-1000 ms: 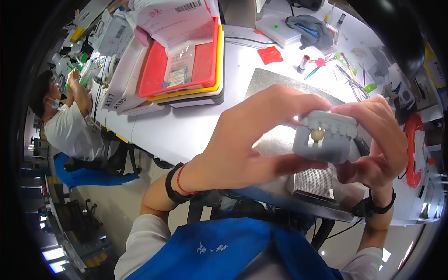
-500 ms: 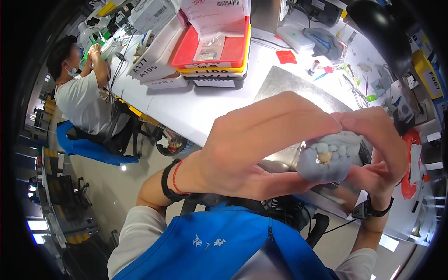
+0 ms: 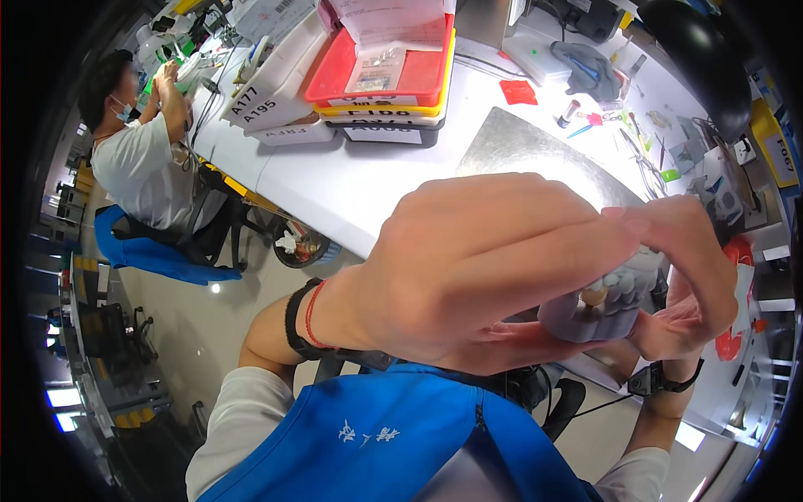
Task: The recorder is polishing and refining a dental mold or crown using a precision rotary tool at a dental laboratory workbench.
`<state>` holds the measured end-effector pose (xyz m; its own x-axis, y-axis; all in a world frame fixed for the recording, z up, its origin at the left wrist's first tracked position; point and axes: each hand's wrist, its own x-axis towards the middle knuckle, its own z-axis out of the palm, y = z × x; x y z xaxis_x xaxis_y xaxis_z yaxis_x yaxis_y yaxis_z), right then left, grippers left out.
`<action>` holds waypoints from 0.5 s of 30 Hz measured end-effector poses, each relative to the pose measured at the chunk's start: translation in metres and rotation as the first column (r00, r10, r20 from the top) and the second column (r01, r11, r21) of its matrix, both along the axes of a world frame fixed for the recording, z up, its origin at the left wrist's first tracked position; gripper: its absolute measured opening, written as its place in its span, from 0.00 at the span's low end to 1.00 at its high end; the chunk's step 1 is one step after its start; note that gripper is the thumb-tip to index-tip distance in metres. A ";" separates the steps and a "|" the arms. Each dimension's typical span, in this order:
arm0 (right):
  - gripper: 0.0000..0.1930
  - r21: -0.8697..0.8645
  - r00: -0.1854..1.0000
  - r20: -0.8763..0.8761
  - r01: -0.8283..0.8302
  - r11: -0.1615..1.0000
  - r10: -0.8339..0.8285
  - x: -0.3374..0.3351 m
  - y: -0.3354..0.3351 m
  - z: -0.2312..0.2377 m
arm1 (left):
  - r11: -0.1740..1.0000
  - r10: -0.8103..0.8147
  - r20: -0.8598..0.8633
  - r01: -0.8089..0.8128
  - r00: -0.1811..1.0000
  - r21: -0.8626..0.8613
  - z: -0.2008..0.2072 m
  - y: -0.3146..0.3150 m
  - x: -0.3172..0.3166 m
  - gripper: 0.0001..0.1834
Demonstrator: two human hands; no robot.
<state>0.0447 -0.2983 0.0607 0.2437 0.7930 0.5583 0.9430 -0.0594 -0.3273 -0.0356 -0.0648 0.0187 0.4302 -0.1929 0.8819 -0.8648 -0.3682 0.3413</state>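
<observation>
Between my two hands is a grey dental model [image 3: 602,314] with a row of teeth, raised in front of me above the bench edge. One tooth on it is a yellowish crown [image 3: 594,296]. My left hand [image 3: 468,263] grips the model from the left, its fingers over the top and thumb side below, hiding much of the upper part. From the other side my right hand [image 3: 690,280] pinches it, fingertips meeting the left ones at the top and its thumb low against the base. Both hands are closed on the model.
A metal plate [image 3: 519,146] lies on the white bench beyond my hands. Stacked trays, a red tray [image 3: 431,75] uppermost, stand left of it beside white bins [image 3: 276,92]. Hand tools and a red sheet [image 3: 519,92] lie right. A seated co-worker [image 3: 146,159] works at far left.
The dental model has shifted slightly right and down and is tilted differently. My left fingers now cover more of its upper part. Both hands still hold it.
</observation>
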 end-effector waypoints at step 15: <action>0.30 0.011 0.997 0.063 0.038 0.999 -0.039 0.004 0.000 -0.001 | 0.999 -0.028 -0.038 0.029 0.999 0.022 0.007 0.001 0.005 0.33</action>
<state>0.0484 -0.2985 0.0596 0.2379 0.7782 0.5812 0.9589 -0.0929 -0.2682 -0.0310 -0.0638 0.0253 0.4567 -0.2253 0.8606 -0.8619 -0.3517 0.3653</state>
